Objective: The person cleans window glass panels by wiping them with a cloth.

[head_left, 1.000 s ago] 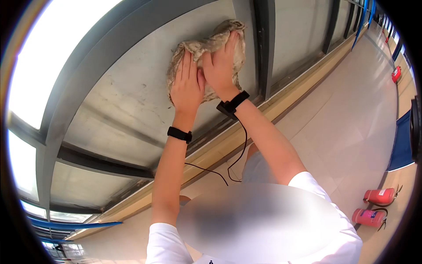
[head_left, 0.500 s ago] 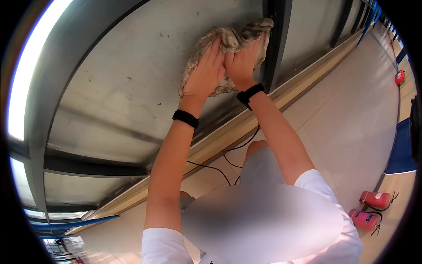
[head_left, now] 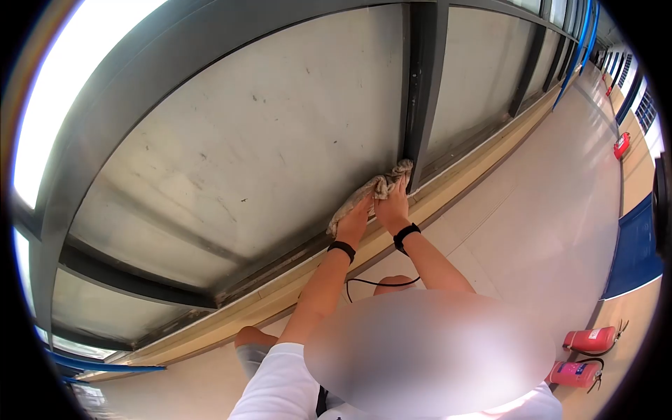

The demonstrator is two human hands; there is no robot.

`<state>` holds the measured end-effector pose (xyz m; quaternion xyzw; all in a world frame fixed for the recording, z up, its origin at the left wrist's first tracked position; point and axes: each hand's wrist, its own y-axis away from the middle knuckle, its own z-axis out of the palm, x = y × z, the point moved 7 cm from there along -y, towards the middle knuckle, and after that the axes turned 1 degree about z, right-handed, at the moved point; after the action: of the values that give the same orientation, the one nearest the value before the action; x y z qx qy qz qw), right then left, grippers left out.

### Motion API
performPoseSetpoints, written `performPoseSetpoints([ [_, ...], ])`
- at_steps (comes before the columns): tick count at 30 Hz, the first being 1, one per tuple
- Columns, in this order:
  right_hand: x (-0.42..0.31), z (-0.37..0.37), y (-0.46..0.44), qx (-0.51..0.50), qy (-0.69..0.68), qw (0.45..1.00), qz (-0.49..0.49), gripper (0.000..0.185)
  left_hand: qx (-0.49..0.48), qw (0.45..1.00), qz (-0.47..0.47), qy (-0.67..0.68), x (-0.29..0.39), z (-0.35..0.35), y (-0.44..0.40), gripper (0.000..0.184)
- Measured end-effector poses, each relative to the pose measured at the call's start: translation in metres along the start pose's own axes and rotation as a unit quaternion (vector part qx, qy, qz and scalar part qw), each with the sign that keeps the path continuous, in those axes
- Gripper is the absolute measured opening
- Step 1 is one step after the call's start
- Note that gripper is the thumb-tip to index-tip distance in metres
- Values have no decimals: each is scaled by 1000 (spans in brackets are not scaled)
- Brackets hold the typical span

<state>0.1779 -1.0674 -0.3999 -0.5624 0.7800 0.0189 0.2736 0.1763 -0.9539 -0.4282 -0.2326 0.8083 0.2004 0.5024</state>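
A crumpled, greyish-brown patterned rag point(head_left: 380, 186) is pressed against the lower edge of a pale, smudged panel point(head_left: 280, 140), beside a dark metal upright point(head_left: 423, 91). My left hand point(head_left: 353, 224) holds the rag's left and middle part against the panel. Close by on the right, my right hand point(head_left: 393, 207) keeps hold of its right end, where the panel meets the upright. Both hands have their fingers on the cloth, and the fingertips are partly hidden in its folds. Each wrist carries a black band.
A pale ledge point(head_left: 322, 252) runs along the panel's foot. On the floor lies a black cable point(head_left: 364, 281) by my knee. Two red fire extinguishers point(head_left: 591, 340) stand at the lower right, near a blue panel point(head_left: 633, 248). Dark specks mark the pale panel.
Both hands and the rag have slid down the panel, from its upper middle to the bottom corner by the upright. The view has shifted, showing more of the panel above.
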Motion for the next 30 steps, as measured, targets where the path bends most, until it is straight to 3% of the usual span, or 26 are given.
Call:
performPoseSetpoints([
  [1,-4,-1,1,-3,24,1000,-10,76,-6,1000,-4,22,6,8,-3,58],
  [3,-10,-6,-3,-21,123,992,-33,76,69,970,-75,221,19,36,-7,60],
  [4,-17,-30,-16,-14,50,999,-10,77,113,934,-104,324,-12,20,-5,61],
  [5,-26,-46,-21,-16,-24,999,15,77,35,895,-95,434,-29,20,-3,63],
  [6,-37,-67,-20,-23,-100,994,41,78,58,916,-102,385,-66,-6,9,63],
  [7,-58,-99,-31,22,-30,999,-7,75,80,934,-114,330,-104,-23,13,63],
  [9,-107,-190,-53,218,-72,966,-121,71,177,860,-210,431,-186,-54,14,56],
  [10,-132,-236,-70,254,-103,944,-186,81,240,838,-249,422,-227,-76,12,56],
  [12,-163,-301,-95,338,-212,894,-206,65,337,800,-301,396,-310,-126,19,56],
  [14,-172,-302,-131,377,-48,899,-215,49,385,790,-311,362,-358,-151,7,58],
  [15,-173,-297,-136,391,-43,892,-224,41,394,792,-309,348,-362,-151,-1,59],
  [16,-175,-291,-140,404,-37,884,-232,35,369,832,-305,280,-362,-159,0,59],
  [18,-167,-297,-133,433,-188,848,-239,29,333,880,-300,155,-362,-168,6,66],
  [19,-161,-291,-137,407,-172,863,-247,28,324,891,-300,104,-357,-166,4,71],
  [20,-156,-283,-145,376,-158,876,-258,29,341,880,-284,169,-355,-157,-2,73],
  [21,-148,-278,-152,427,-133,868,-218,28,357,863,-269,234,-352,-148,-7,74],
  [22,-136,-266,-151,476,-102,856,-175,42,367,880,-265,141,-341,-148,-6,68],
  [24,-109,-227,-140,399,-43,890,-217,28,385,890,-236,-55,-318,-146,-5,59],
  [25,-104,-210,-136,344,-68,916,-195,30,414,875,-214,135,-300,-128,-11,62],
  [27,-90,-174,-106,205,-163,960,-94,33,410,742,-132,514,-248,-83,-21,68],
  [28,-84,-152,-91,157,-206,964,-58,36,384,612,-93,685,-229,-66,-18,68],
  [30,-59,-96,-62,100,-256,961,-16,45,280,474,-61,833,-182,-48,2,67],
])
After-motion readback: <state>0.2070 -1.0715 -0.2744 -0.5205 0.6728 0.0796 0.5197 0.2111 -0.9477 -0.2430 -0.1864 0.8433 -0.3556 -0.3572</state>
